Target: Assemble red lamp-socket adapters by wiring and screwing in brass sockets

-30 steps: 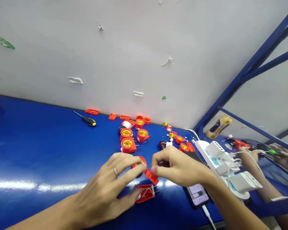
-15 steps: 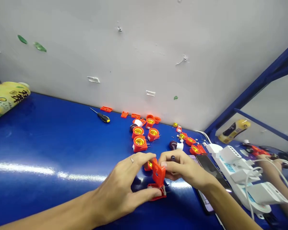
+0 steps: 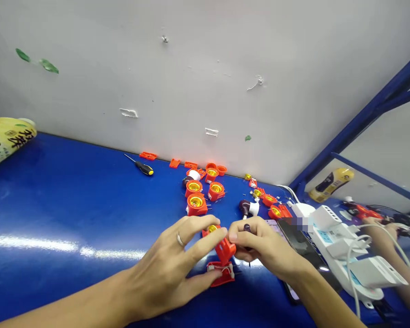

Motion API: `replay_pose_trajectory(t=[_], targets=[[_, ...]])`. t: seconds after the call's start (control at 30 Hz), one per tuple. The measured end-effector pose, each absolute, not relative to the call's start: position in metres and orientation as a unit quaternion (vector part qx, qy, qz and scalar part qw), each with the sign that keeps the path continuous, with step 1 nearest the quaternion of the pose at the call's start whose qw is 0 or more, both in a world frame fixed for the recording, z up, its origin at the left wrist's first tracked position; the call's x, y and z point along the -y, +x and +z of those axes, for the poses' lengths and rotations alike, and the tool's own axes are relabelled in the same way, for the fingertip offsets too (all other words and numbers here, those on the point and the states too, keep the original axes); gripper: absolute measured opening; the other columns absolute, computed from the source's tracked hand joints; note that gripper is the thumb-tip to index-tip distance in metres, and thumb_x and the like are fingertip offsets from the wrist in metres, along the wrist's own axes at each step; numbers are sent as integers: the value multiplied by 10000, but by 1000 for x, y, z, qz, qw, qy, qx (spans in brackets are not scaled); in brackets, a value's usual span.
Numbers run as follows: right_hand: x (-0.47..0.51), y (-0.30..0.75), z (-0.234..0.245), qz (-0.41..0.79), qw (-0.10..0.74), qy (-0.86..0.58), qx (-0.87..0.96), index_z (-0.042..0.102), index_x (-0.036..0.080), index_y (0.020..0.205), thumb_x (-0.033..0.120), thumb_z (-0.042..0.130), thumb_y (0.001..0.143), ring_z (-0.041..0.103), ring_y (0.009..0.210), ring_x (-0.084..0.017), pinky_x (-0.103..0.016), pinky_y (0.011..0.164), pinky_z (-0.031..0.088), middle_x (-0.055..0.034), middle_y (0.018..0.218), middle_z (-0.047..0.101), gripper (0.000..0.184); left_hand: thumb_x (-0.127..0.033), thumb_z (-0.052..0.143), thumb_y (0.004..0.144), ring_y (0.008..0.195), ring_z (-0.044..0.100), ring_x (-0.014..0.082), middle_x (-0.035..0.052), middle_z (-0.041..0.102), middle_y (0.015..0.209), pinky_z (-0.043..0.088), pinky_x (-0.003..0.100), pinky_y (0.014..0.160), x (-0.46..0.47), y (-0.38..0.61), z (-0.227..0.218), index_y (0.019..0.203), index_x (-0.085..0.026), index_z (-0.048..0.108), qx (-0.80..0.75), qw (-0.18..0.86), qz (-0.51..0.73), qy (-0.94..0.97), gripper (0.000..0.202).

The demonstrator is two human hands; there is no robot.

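Note:
My left hand (image 3: 177, 264), a ring on one finger, is closed round an opened red lamp socket. Its fingertips press the upper red shell (image 3: 225, 249), while the thumb lies on the lower red shell (image 3: 222, 279), where thin whitish wire shows. A gold screw ring (image 3: 212, 228) is partly visible behind the fingers. At the shell's right edge, my right hand (image 3: 254, 239) pinches with thumb and forefinger. Tucked through its fingers is a slim tool with a dark round end (image 3: 247, 227); its kind is unclear. A thin tip pokes out underneath.
Several red sockets (image 3: 197, 204) stand beyond my hands. Loose red parts (image 3: 148, 156) line the wall near a screwdriver (image 3: 143, 167). Dark-and-white pieces (image 3: 248, 208), phones (image 3: 295, 241) and a power strip with chargers (image 3: 341, 255) lie right. Another person's hand (image 3: 379, 232) is at far right.
The upper red shell has tilted over, and my left fingers have shifted onto it. My right fingertips stay beside its edge. The whole view has shifted slightly.

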State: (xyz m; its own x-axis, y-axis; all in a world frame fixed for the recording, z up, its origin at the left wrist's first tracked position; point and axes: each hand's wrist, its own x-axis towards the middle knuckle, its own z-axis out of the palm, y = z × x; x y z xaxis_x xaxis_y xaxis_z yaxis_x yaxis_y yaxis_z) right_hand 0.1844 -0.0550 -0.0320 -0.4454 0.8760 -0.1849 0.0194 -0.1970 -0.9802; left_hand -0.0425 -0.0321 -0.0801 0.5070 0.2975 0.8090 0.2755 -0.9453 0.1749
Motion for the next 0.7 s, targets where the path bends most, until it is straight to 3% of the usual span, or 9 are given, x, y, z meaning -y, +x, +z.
replay_pose_trajectory(t=[0.13, 0.2, 0.43, 0.7], targets=[[57, 182, -32, 671, 319, -408, 531, 596, 175, 682, 354, 698, 859, 275, 499, -56, -246, 512, 200, 85, 533, 396, 272, 34, 626, 913, 1189, 637, 211, 97, 576, 1318, 575, 352, 1019, 28, -41, -80, 1274, -205, 635, -99, -42, 483, 869, 433], [56, 181, -33, 677, 312, -407, 527, 584, 179, 670, 333, 684, 857, 268, 495, -55, -246, 514, 201, 86, 526, 393, 262, 65, 585, 911, 1180, 633, 213, 92, 594, 1305, 574, 361, 1017, 27, -41, -77, 1242, -208, 659, -89, -56, 478, 872, 436], [55, 178, -34, 685, 288, -419, 522, 552, 185, 636, 383, 710, 866, 267, 480, -54, -250, 504, 202, 85, 510, 390, 342, 36, 572, 942, 1038, 681, 207, 90, 722, 1166, 587, 355, 912, 25, -42, -74, 1283, -166, 635, -82, -36, 469, 879, 401], [57, 179, -34, 656, 278, -442, 545, 543, 194, 695, 505, 694, 880, 279, 510, -62, -242, 516, 223, 78, 559, 409, 392, -121, 629, 956, 972, 675, 214, 114, 700, 1151, 561, 363, 847, 31, -43, -73, 1335, -157, 598, -115, 53, 463, 877, 382]])
